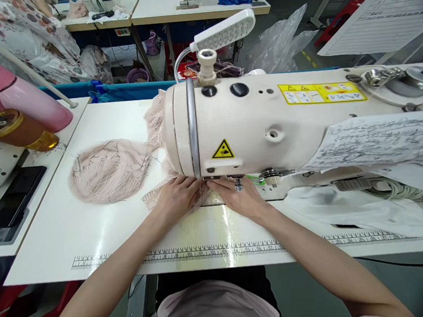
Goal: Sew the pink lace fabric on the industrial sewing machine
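Observation:
A pale pink lace fabric (156, 195) lies under the head of a white sewing machine (245, 127). My left hand (178, 198) is on this lace, its fingers close together and pressing it beside the needle area. From the other side, my right hand (240, 198) reaches in with its fingers together at the lace edge; the machine head partly hides its fingertips. The needle itself is hidden beneath the head. More of the pink lace (156, 121) bunches behind the machine's left end, and a rounded heap of lace (111, 171) with loose threads rests to the left.
A printed ruler (211, 251) runs along the table's front edge. At the left are a pink bottle (29, 99), an amber cup (21, 133) and a dark phone (18, 196). Papers (384, 141) hang over the machine's right side, above white cloth (331, 208).

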### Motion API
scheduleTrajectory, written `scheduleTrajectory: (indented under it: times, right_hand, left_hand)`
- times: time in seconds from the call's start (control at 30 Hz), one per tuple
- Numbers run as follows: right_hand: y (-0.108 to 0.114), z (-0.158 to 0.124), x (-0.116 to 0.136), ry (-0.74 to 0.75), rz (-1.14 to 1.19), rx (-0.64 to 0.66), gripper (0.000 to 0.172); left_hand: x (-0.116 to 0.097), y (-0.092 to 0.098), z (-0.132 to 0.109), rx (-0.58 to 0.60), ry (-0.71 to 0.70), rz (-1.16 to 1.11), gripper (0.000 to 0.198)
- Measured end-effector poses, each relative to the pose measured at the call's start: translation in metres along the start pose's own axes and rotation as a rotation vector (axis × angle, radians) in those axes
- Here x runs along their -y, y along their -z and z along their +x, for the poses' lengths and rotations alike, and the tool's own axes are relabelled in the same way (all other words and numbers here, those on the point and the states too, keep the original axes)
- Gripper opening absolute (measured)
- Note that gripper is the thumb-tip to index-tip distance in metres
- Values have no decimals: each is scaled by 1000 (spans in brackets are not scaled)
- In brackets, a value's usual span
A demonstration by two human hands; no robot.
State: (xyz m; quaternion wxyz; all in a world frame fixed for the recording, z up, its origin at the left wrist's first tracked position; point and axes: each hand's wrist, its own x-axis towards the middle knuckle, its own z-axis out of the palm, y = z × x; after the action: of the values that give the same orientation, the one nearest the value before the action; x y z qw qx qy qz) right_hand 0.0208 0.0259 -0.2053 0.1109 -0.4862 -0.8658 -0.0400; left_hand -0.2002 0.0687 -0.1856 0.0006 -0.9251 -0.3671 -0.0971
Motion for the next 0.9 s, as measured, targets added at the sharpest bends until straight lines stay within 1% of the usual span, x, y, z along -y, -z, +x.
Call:
scheduleTrajectory:
  times: [0.07,0.27,0.37,0.53,0.67,0.8,0.9]
  right_hand:
    - [0,1,-1,3,14,-24,52]
    - [2,5,-3,44,94,-69,45]
    - [3,5,-3,47,72,-75,45]
    - [3,6,-1,47,-1,-87,47]
    - [5,7,-2,72,-17,-143,44]
    - [7,9,-4,83,35,-208,38]
    - [8,10,-4,74,91,-210,36]
  left_hand:
    - [0,0,0,1,0,-8,32]
    - [0,0,1,-29,-13,-18,34]
    - [1,-1,1,-50,-18,-19,34]
    - [3,-5,0,-119,-38,-56,34]
    - [5,-6,-1,-152,-58,-79,35]
    - [2,3,0,-150,-53,-58,35]
    - [-3,20,-2,-170,-77,-23,32]
